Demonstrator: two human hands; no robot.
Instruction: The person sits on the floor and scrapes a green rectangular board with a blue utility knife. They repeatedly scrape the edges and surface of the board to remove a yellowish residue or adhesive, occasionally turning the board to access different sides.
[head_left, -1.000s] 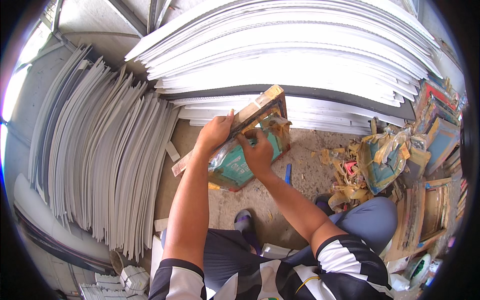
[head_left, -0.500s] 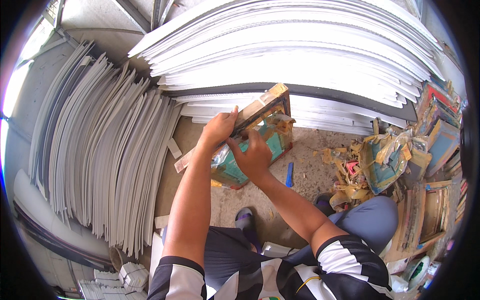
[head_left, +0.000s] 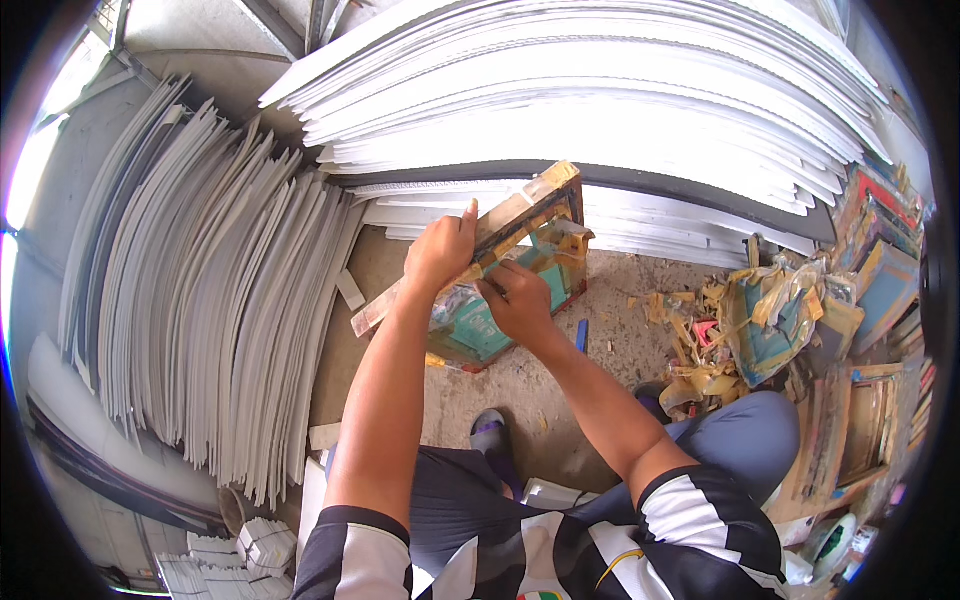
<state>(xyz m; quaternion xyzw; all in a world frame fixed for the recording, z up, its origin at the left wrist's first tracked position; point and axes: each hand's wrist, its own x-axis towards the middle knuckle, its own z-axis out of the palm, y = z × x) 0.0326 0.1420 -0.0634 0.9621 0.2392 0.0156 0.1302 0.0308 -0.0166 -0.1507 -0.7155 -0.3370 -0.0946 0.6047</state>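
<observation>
A wooden screen-printing frame [head_left: 520, 207] is held tilted in front of me, its teal mesh [head_left: 478, 330] hanging loose with brown tape along the edges. My left hand [head_left: 440, 250] is wrapped over the upper wooden bar, thumb pointing up along it. Fingers curled, my right hand [head_left: 518, 300] pinches the mesh or tape just below that bar. The exact bit between its fingertips is hidden. Clear, crinkled tape shows on the mesh beside the right hand.
A blue strip-like piece [head_left: 582, 335] lies on the concrete floor. Torn tape and mesh scraps [head_left: 700, 370] are heaped at right, near more wooden frames [head_left: 868, 425]. White sheets [head_left: 560, 120] are stacked at the back, and grey-white sheets [head_left: 220, 300] stand at left.
My right hand has shifted slightly right, its fingers now more curled under the bar. The frame has risen very slightly, while my left hand keeps its hold.
</observation>
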